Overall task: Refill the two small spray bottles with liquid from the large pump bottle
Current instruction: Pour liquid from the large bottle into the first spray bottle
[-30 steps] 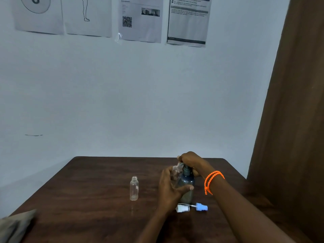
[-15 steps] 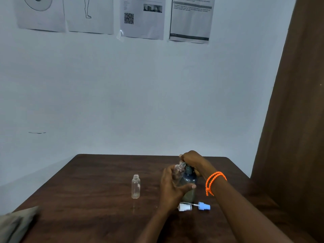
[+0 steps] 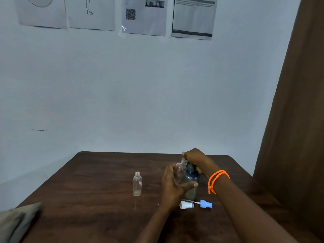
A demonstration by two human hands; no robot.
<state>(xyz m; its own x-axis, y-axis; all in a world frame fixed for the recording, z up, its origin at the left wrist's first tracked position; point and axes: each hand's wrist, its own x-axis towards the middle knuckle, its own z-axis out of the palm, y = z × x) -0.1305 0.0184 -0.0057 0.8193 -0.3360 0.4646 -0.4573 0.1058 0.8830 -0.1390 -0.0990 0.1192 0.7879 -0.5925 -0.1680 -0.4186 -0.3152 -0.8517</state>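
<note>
Pressing the pump bottle [image 3: 190,183], the right hand [image 3: 195,159] curled over its top. The left hand [image 3: 172,185] gripped a tilted small bottle [image 3: 180,170], neck toward one o'clock under the spout; the other bottle [image 3: 137,184] stood upright at nine o'clock on the tabletop [image 3: 98,174].

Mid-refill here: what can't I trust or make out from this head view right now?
- Pump nozzle of the dark grey large pump bottle: covered by the right hand.
- Liquid level in the tilted clear small bottle: left hand hides most of it.
- Contents of the upright clear uncapped small bottle: too small and dim.
- White spray cap: partly behind the left wrist.
- Grey cloth-like object: cut off by the frame's left edge.
</note>
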